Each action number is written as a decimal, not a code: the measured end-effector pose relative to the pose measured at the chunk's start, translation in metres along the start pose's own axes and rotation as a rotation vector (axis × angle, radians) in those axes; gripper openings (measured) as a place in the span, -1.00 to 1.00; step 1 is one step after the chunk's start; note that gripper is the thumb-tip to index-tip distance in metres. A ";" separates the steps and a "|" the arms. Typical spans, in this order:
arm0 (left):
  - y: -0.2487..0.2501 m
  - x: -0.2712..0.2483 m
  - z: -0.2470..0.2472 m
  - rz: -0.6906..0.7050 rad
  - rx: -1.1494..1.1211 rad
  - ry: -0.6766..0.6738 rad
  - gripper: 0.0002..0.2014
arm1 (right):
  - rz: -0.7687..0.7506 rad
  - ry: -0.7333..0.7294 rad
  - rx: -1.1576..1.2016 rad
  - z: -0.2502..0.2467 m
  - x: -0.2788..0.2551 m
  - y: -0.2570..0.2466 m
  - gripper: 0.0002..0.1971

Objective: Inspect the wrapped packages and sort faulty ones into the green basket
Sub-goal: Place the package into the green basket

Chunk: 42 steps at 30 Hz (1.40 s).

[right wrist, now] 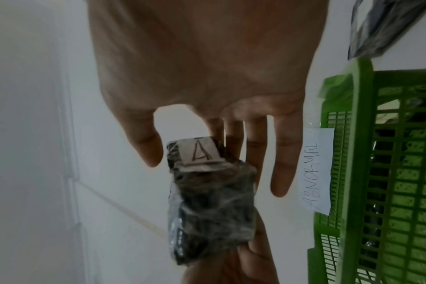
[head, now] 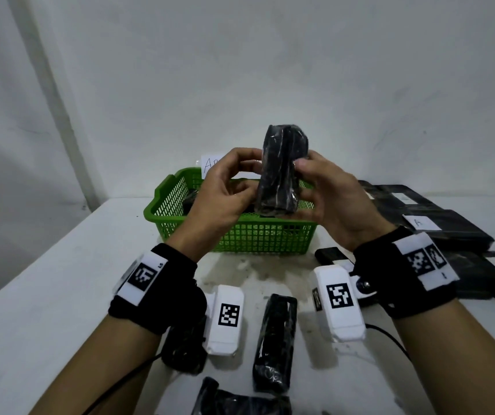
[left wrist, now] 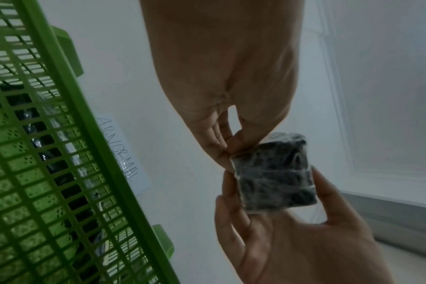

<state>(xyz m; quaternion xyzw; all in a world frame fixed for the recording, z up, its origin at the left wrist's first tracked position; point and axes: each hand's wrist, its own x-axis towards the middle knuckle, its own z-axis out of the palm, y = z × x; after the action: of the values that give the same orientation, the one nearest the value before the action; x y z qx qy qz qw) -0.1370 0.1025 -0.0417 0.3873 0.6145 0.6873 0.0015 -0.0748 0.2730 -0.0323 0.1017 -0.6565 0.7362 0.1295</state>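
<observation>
I hold a black package wrapped in clear film [head: 282, 172] upright with both hands, above the green basket [head: 240, 235]. My left hand [head: 249, 178] pinches its left edge between thumb and fingers. The left wrist view shows that pinch on a corner of the package [left wrist: 275, 176]. My right hand [head: 306, 181] grips the right side, thumb in front and fingers behind. In the right wrist view the package [right wrist: 207, 201] carries a white label marked "A" [right wrist: 202, 151]. Dark wrapped items [head: 192, 202] lie inside the basket.
A paper label reading "ABNORMAL" [right wrist: 316, 173] hangs on the basket's far side. Loose wrapped packages lie on the white table near me [head: 276, 339], [head: 240, 399]. Flat black packages with white labels [head: 435, 217] are stacked at the right. A wall stands behind the table.
</observation>
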 end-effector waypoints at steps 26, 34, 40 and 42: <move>0.002 -0.002 -0.012 -0.001 0.162 -0.156 -0.50 | -0.259 0.189 -0.230 -0.003 0.004 0.001 -0.88; 0.002 0.000 -0.016 0.010 -0.184 -0.072 -0.57 | -0.119 0.015 -0.314 -0.002 -0.001 -0.007 -0.74; 0.007 0.001 -0.022 -0.011 -0.109 -0.067 -0.54 | -0.224 0.196 -0.472 -0.007 0.000 0.000 -0.67; 0.008 0.000 -0.020 -0.027 -0.069 -0.066 -0.58 | -0.311 0.244 -0.630 -0.008 0.000 0.000 -0.61</move>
<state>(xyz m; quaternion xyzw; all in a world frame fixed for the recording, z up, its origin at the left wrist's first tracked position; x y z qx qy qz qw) -0.1443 0.0834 -0.0341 0.4013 0.5951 0.6949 0.0445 -0.0746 0.2813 -0.0338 0.0669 -0.8072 0.4764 0.3421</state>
